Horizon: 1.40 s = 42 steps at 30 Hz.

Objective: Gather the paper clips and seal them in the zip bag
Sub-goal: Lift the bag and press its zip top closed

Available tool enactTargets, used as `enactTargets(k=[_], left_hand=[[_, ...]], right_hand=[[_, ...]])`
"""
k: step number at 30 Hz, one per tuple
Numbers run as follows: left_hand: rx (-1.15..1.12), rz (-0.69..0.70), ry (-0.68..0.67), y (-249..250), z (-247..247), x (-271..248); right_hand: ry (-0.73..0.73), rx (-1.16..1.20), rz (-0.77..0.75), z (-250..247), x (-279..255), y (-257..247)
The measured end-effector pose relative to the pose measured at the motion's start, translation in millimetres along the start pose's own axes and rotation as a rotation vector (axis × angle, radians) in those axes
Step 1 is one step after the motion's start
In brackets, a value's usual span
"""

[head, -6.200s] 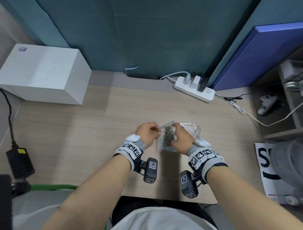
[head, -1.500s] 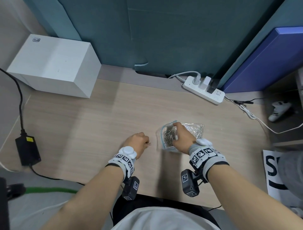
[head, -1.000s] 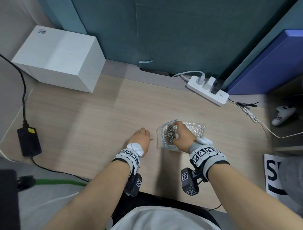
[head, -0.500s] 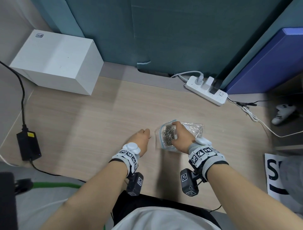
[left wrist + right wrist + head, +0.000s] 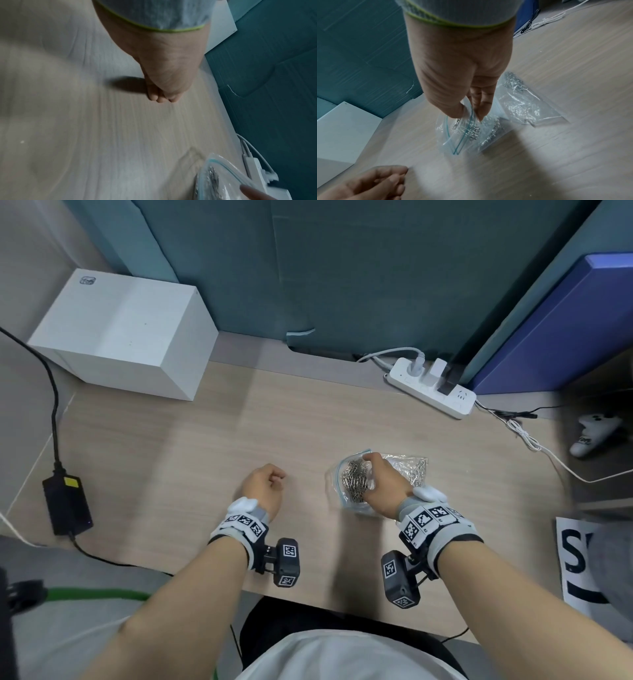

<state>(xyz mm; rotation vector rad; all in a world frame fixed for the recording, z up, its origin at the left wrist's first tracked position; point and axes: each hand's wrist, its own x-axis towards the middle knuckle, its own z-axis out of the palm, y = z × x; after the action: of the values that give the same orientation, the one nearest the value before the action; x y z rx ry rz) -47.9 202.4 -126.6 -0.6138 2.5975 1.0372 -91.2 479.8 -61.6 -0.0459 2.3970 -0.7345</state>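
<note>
A clear zip bag (image 5: pixel 334 478) with a blue-green zip line lies on the wooden table, its mouth facing left. A heap of silver paper clips (image 5: pixel 356 482) is inside. My right hand (image 5: pixel 368 461) pinches the bag's upper mouth edge between thumb and fingers (image 5: pixel 482 108) and holds the zip bag (image 5: pixel 453 136) open. My left hand (image 5: pixel 279 475) is apart from the bag, to its left. Its fingers are curled, with the fingertips (image 5: pixel 160 98) on the table. I see no clip in it, and the views are blurred. A second clear packet (image 5: pixel 407 465) with clips lies behind my right hand.
A white box (image 5: pixel 126 330) stands at the back left. A power strip (image 5: pixel 431 386) with plugs lies at the back right, and a white cable (image 5: pixel 534 443) runs off to the right. A black adapter (image 5: pixel 66 505) hangs at the left edge. A printed sheet (image 5: pixel 579 563) lies at the right.
My left hand left the bag and went down to the table on the left, pinched at a clip, flattened, and now curls again. My right hand keeps hold of the bag's mouth.
</note>
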Motion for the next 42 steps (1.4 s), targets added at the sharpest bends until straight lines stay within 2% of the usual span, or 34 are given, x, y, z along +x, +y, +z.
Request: enactTargets(k=[2, 5, 7, 12, 16, 19, 23, 29, 35, 38, 42], left_hand=[[-0.033, 0.033, -0.075, 18, 5, -15], [-0.194, 0.201, -0.323, 49, 27, -40], [-0.114, 0.315, -0.406, 57, 41, -52], [0.063, 0.301, -0.364, 48, 47, -59], [0.192, 0.328, -0.313, 39, 37, -52], [0.234, 0.315, -0.276, 34, 29, -47], [0.308, 0.368, -0.243, 28, 20, -40], [0.413, 0.565, -0.341, 42, -3, -27], [0.505, 0.707, -0.379, 42, -31, -31], [0.478, 0.779, -0.349, 51, -47, -31], [0.402, 0.873, -0.257, 86, -73, -32]], right_hand=[[0.020, 0.023, 0.003, 3, 0, -3], [0.048, 0.140, 0.009, 9, -1, -14], [0.074, 0.175, 0.020, 11, -1, -19], [0.066, 0.081, 0.078, 8, -6, -15], [0.051, -0.289, 0.058, -9, -17, -3], [0.046, -0.367, 0.014, -10, -21, 6], [0.073, -0.373, -0.021, -9, -32, 8], [0.210, -0.290, 0.107, 1, -70, 7], [0.241, -0.131, 0.200, 35, -110, -5], [0.300, -0.091, 0.199, 35, -121, -13], [0.441, -0.073, 0.201, 6, -133, -25]])
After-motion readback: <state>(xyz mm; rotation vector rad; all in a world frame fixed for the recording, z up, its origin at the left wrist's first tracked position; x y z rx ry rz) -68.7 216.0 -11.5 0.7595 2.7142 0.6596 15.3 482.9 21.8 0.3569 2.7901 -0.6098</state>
